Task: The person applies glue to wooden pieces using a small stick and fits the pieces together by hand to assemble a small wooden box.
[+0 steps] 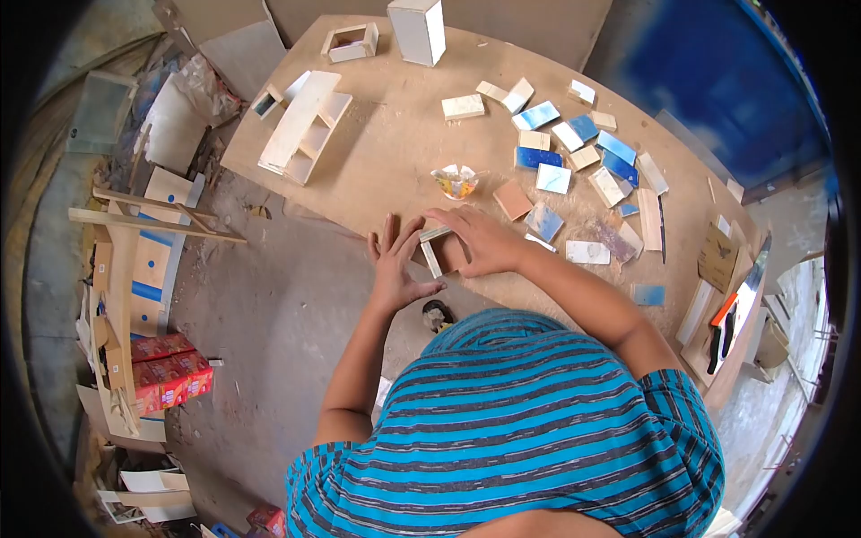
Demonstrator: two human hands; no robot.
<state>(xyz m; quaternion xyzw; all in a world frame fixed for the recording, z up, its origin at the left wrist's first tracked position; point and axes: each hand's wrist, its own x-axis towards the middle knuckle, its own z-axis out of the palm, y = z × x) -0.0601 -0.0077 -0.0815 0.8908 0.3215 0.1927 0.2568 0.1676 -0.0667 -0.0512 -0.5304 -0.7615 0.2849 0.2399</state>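
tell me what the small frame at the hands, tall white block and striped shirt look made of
Small frame: probably wood, unpainted, going by its pale, raw-looking edges.
Tall white block: perhaps painted or laminated board; its flat faces look plain white.
Striped shirt: soft fabric, likely matte knit, draping in curves.

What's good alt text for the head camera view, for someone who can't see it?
A person's right hand holds a small wooden frame at the near edge of a table, the left hand spread beside it. Small blocks, some blue or white, lie scattered on the table's right side, with a wooden shelf-like piece toward the left.
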